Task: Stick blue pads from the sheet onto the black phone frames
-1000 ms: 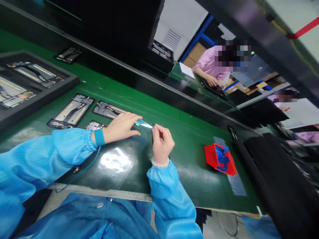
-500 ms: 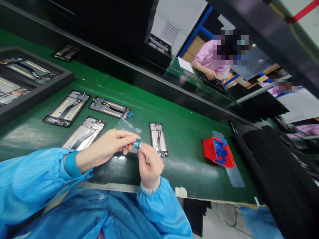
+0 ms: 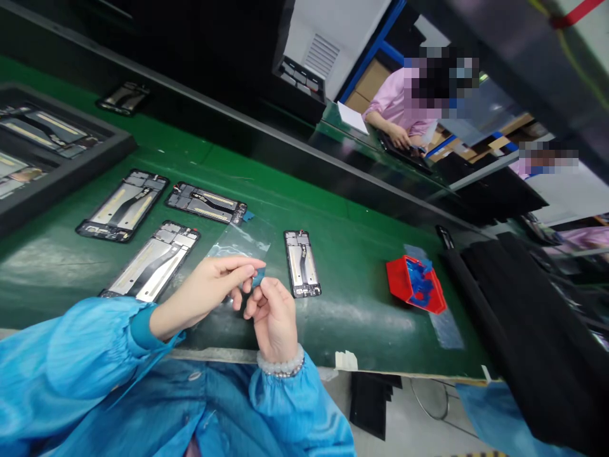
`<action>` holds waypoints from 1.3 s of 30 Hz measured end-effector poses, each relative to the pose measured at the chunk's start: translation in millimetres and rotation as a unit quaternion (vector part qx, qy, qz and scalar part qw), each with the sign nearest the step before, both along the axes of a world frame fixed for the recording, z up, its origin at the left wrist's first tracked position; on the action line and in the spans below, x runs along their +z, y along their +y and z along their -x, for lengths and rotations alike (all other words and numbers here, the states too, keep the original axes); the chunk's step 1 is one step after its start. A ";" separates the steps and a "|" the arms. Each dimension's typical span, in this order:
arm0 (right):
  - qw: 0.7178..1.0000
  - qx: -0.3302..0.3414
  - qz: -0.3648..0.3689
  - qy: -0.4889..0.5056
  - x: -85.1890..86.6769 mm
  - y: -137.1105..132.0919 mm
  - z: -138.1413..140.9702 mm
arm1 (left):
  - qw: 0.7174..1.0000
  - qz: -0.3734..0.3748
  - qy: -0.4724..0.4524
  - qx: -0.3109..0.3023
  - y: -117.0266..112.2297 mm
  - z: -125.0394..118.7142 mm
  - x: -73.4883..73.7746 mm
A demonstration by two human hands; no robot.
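Note:
Fingertips of my left hand (image 3: 209, 285) pinch a small piece of blue film (image 3: 259, 275) above the bench. On its other side, my right hand (image 3: 276, 314) is closed with thumb and finger on the film's lower edge. Behind my hands lies a clear plastic sheet (image 3: 245, 236). Right of the hands is an opened phone body (image 3: 299, 266) with its inner parts showing. Another phone body (image 3: 152, 263) lies partly behind my left forearm. Farther back are a sideways phone body (image 3: 204, 202), a blue tab at its end, and one more phone body (image 3: 126, 206).
A red bin (image 3: 399, 279) of blue pieces stands on a clear strip (image 3: 447, 330) at the right. At the left is a dark tray (image 3: 109, 152) holding phone bodies. Black sheets (image 3: 528, 330) border the right side. Across the partition, a person in pink (image 3: 399, 95) works.
My right hand has shifted slightly left and turned, its fingers curling under the film. More of the clear sheet shows behind my hands. The view has shifted slightly.

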State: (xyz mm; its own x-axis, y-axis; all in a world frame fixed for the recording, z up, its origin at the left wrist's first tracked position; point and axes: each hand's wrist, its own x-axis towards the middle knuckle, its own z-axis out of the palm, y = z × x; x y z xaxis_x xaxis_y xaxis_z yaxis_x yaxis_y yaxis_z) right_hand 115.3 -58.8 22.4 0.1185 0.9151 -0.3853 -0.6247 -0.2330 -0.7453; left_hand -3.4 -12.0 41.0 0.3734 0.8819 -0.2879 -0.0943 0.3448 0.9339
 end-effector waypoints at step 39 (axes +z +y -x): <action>0.748 -0.015 -0.144 -0.648 -2.1 13.4 -45.7 | 0.980 -0.134 0.139 -0.052 0.2 -15.4 -38.5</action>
